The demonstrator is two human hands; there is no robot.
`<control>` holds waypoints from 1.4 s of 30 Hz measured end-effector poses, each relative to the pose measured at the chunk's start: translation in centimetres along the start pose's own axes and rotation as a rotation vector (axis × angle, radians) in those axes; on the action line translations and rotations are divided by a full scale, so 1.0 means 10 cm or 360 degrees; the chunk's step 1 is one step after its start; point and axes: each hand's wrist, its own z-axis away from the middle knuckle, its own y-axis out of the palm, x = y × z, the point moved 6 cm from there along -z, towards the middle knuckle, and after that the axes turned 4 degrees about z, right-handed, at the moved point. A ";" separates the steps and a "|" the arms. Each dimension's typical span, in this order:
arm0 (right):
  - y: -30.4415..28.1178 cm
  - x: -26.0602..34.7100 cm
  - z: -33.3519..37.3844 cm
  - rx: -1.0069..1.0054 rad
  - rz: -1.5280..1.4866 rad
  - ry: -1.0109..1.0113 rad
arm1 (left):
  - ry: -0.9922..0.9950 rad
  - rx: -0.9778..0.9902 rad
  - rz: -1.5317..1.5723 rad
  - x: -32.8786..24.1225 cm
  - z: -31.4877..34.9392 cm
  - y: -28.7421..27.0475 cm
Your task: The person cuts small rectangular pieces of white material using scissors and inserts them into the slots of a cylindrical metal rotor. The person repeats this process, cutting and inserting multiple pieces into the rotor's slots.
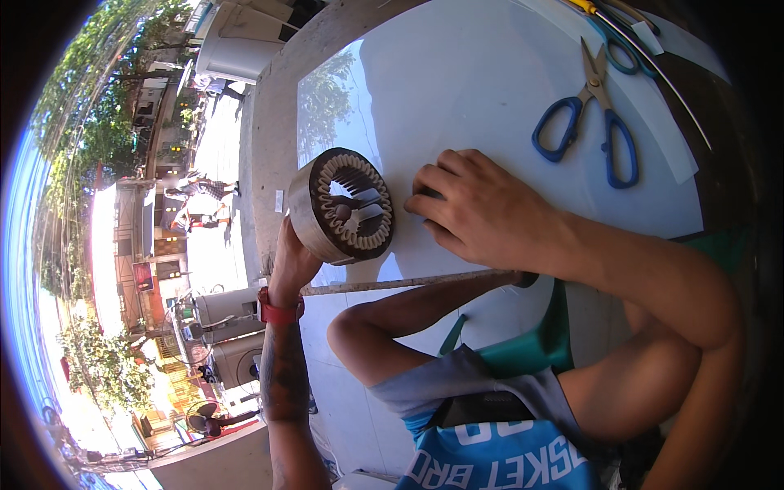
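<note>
A motor stator (pixel 307 214), a thick metal ring with white liners in the slots round its inner edge, is tilted so its round opening shows. My left hand (pixel 296 255) grips it from the near left side, most of its fingers hidden behind the ring. To the right of the stator, apart from it, is my right hand (pixel 482 204), above the white tabletop (pixel 482 98). Its fingers are curled and drawn together; something dark shows between them, too small to name.
Blue-handled scissors (pixel 618 155) lie partly open at the far right. Beyond them are teal-handled scissors (pixel 625 59) and a yellow-handled screwdriver (pixel 583 6). A green stool (pixel 523 353) stands below the table's near edge. Fans (pixel 204 418) and a street with people are off left.
</note>
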 end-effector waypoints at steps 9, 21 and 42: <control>-0.05 0.01 0.00 0.0005 0.0071 -0.0021 | 0.0390 0.0028 -0.0487 -0.23 -0.05 -0.10; -0.03 0.01 0.00 0.0007 -0.0003 -0.0006 | 0.0493 -0.0086 -0.0452 -0.24 0.00 -0.07; -0.02 -0.01 0.01 -0.0005 -0.0023 -0.0008 | -0.0006 -0.0322 -0.0033 0.06 0.10 -0.32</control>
